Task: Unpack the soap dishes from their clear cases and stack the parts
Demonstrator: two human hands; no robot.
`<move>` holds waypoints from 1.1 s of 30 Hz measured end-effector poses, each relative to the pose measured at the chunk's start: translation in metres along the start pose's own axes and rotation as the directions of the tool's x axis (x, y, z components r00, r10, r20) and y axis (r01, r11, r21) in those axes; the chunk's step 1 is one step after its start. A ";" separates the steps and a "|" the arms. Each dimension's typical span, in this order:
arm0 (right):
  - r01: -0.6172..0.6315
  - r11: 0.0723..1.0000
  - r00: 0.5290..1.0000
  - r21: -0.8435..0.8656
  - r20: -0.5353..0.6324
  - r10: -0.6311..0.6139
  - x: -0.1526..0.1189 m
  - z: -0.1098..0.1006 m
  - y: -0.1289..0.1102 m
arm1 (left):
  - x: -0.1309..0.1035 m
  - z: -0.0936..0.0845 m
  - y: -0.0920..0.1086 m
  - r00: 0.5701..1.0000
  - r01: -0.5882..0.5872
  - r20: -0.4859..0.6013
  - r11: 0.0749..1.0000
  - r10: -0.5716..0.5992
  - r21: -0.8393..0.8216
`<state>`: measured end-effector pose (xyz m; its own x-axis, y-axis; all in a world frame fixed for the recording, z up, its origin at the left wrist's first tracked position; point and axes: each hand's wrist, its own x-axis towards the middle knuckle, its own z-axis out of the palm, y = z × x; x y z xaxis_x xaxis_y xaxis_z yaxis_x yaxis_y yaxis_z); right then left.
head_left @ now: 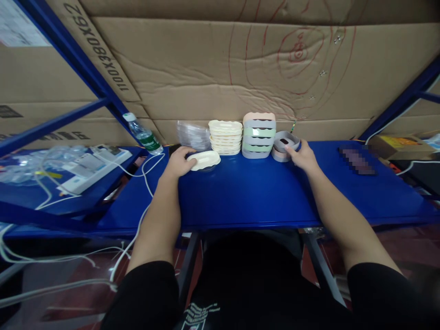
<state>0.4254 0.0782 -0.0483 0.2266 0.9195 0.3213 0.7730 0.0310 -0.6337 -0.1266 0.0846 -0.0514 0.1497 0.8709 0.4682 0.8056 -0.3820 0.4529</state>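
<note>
My left hand (181, 162) grips the left end of a cream oval dish (206, 160) with a wavy rim, its thumb on the near edge. Behind that dish rises a stack of similar cream dishes (225, 138). Clear plastic pieces (193, 135) are piled to their left. On the right, my right hand (304, 156) has its fingers closed on the side of a grey oval container (287, 142) with a dark slot. Under it lies a pinkish-grey container (280, 156). Just left of these stands a stack of pastel containers (259, 136) in grey, green and peach.
A tilted water bottle (147, 136) leans at the left, near white cables (146, 176). Cardboard (192, 68) walls the back of the blue table (247, 197). A blurred-out flat object (358, 160) lies at the right, with a yellow box (398, 147) beyond.
</note>
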 end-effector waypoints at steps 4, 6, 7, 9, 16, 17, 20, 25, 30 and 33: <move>-0.073 0.997 0.997 0.002 -0.025 0.073 0.000 0.001 -0.004 | 0.001 0.003 -0.003 0.997 0.070 -0.028 0.996 -0.069 0.053; -0.098 0.995 0.994 -0.014 -0.055 0.097 0.001 0.000 -0.005 | 0.003 0.004 -0.001 0.991 0.104 -0.089 0.993 -0.098 0.059; -0.105 0.994 0.991 -0.017 -0.081 0.103 0.002 -0.001 -0.006 | 0.004 0.005 0.001 0.985 0.118 -0.132 0.991 -0.110 0.056; -0.087 0.996 0.982 0.008 -0.167 0.088 0.003 -0.004 -0.007 | 0.005 0.005 0.008 0.964 0.142 -0.231 0.989 -0.129 0.040; 0.191 0.976 0.914 0.104 -0.382 -0.138 -0.020 -0.014 -0.033 | -0.002 0.011 0.063 0.891 0.016 -0.454 0.999 -0.034 -0.044; 0.215 0.973 0.923 0.085 -0.344 -0.174 -0.027 -0.013 -0.039 | -0.005 0.015 0.076 0.899 -0.061 -0.437 0.997 0.035 -0.045; 0.334 0.942 0.937 0.041 -0.116 -0.328 -0.047 -0.005 -0.059 | -0.019 0.031 0.117 0.937 -0.274 -0.230 0.962 0.263 -0.017; 0.629 0.769 0.674 0.114 0.413 -0.613 -0.069 0.025 -0.079 | -0.037 0.060 0.157 0.828 -0.495 0.241 0.862 0.507 -0.110; 0.708 0.703 0.592 0.062 0.490 -0.640 -0.074 0.049 -0.077 | -0.042 0.078 0.157 0.743 -0.410 0.559 0.910 0.369 -0.055; 0.725 0.683 0.572 0.087 0.476 -0.668 -0.073 0.054 -0.074 | -0.041 0.083 0.155 0.709 -0.359 0.643 0.933 0.290 -0.024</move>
<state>0.3195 0.0298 -0.0629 -0.6690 0.6916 0.2721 0.6404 0.7223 -0.2612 0.0392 0.0150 -0.0632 0.7083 0.7055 -0.0251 0.6838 -0.6768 0.2728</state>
